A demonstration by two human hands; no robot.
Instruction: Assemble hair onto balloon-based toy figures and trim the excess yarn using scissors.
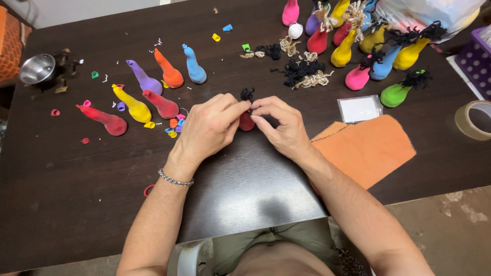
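My left hand (209, 128) and my right hand (281, 125) meet over the middle of the dark wooden table (76, 194). Between the fingertips of both sits a small dark red filled balloon (246, 122) with a tuft of black yarn (247, 93) at its neck. Both hands pinch it at the top. A metal bracelet (175, 179) circles my left wrist.
Left lie several plain filled balloons: red (105, 120), yellow (133, 106), purple (146, 79), orange (170, 74), blue (195, 66). A group with yarn hair (368, 46) stands back right. Orange cloth (365, 148), tape roll (473, 118), metal bowl (37, 68) and loose yarn (302, 71) lie around.
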